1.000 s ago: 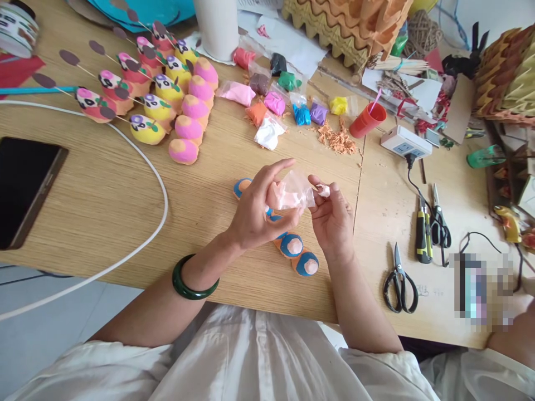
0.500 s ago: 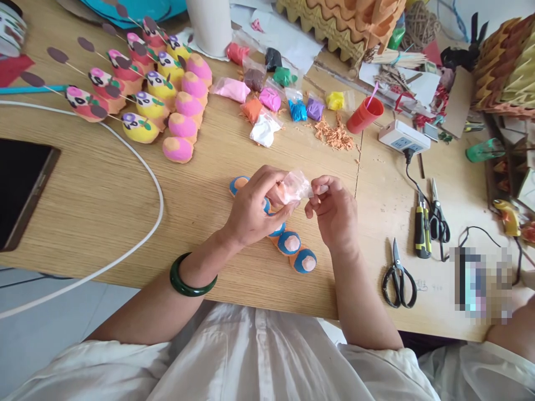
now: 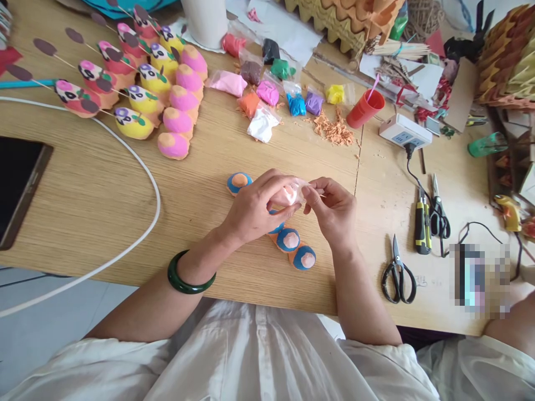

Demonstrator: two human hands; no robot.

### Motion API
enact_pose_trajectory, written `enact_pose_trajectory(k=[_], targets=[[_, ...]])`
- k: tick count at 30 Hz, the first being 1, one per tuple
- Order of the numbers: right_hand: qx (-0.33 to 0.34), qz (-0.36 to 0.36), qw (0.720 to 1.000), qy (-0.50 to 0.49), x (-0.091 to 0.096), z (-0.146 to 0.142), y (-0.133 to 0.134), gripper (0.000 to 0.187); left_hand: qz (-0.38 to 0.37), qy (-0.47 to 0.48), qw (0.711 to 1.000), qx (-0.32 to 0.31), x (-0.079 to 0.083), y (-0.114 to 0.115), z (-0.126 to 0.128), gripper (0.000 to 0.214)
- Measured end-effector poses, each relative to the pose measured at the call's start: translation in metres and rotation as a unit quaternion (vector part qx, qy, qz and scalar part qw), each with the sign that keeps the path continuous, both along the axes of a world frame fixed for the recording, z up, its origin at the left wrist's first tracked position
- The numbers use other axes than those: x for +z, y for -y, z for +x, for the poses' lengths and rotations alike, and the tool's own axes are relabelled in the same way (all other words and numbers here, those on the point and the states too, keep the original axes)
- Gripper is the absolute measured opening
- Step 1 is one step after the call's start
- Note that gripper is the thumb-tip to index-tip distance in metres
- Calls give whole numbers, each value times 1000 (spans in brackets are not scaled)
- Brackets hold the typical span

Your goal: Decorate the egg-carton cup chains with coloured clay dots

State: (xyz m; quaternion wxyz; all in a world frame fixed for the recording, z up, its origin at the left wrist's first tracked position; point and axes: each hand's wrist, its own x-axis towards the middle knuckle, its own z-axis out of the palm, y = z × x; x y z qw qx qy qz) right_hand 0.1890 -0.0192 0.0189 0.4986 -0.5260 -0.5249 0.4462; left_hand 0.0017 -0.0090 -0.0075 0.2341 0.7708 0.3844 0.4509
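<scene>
Step in hand: both hands meet over the bench [image 3: 104, 195], working a small clear bag of pale pink clay [image 3: 288, 196] between them.
Left hand [image 3: 251, 209]: fingers curled around the bag's body, cupping it from the side; a green bangle [image 3: 188, 277] sits on that wrist.
Right hand [image 3: 334, 211]: thumb and forefinger pinched on the bag's right-hand edge, the other fingers tucked in.
Where the bag is: up off the bench, just above a row of blue-and-orange pieces [image 3: 288, 239].
Next move calls for: I'd say a light touch, since the film looks thin and the clay soft.
In the way: those pieces lie right under the hands, easy to knock or squash.
Right side: black scissors [image 3: 399, 275], a yellow-handled knife [image 3: 422, 228] and a power strip [image 3: 404, 132], well apart from the hands.
Further back: more bags of coloured clay [image 3: 267, 92], orange shavings [image 3: 332, 129], a red cup [image 3: 365, 107].
Left side: painted bird figures on sticks [image 3: 137, 94] and a white cable [image 3: 154, 184].
</scene>
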Motion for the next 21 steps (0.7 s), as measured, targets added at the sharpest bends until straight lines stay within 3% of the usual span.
enact_pose_trajectory(k=[5,9,12,15,19,21], targets=[[-35,-6,998,43,-4,0,-1,48,-20,23,999,15,-1,-1,0,15],[-55,-34,998,-23,-7,7,-9,47,-63,83,994,13,1,-6,-4,44],[-97,-45,990,-92,-11,14,-16,48,-82,195,975,68,1,-14,-12,49],[-92,-63,987,-115,-15,15,-19,49,-104,257,953,120,1,-20,-20,42],[-69,-68,989,-112,-15,7,-13,46,-106,236,964,63,3,-16,-16,50],[-47,-58,991,-112,-13,3,-9,44,-115,163,979,31,6,-9,-11,53]])
